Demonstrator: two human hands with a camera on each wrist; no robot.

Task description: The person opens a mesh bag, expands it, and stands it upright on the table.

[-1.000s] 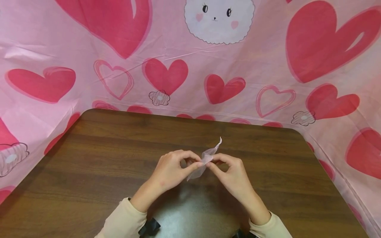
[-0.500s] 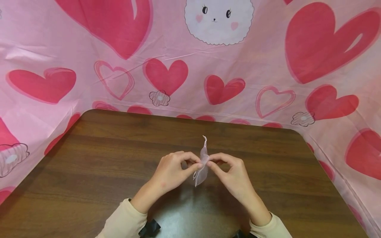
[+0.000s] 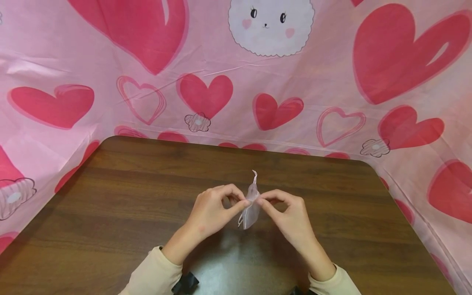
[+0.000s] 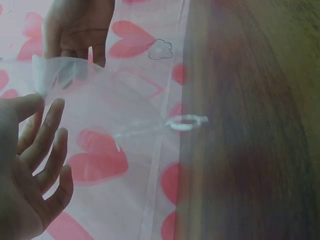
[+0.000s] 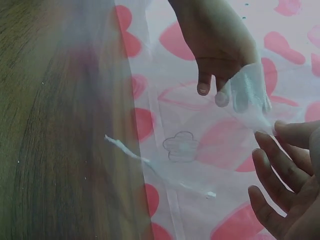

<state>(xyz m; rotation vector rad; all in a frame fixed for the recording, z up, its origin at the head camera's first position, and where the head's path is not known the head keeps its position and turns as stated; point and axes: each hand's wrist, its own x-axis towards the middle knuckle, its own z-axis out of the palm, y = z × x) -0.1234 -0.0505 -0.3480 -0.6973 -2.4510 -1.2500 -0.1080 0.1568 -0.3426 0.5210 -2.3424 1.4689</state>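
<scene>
A small sheer white drawstring pouch (image 3: 251, 216) is held up between both hands above the table, around the middle of the head view. My left hand (image 3: 216, 208) pinches one side of its edge between thumb and fingertips. On the opposite side, my right hand (image 3: 289, 214) pinches the edge in the same way. A thin white cord (image 3: 255, 177) sticks out at the far end, and another cord loop (image 3: 240, 220) hangs at the near left. Through the thin fabric (image 5: 246, 90), fingers show in the right wrist view. Whether anything lies inside cannot be made out.
Below the hands is a dark brown wood-grain table (image 3: 147, 176) with rounded far corners. A pink sheet (image 3: 243, 86) printed with red hearts surrounds its back and sides. Black wrist straps (image 3: 185, 282) show at the sleeve cuffs.
The pouch has turned: its far cord end swung left and now points nearly straight away, while its near end shifted right. A cord loop has come into sight at the near left. Both hands keep their pinch.
</scene>
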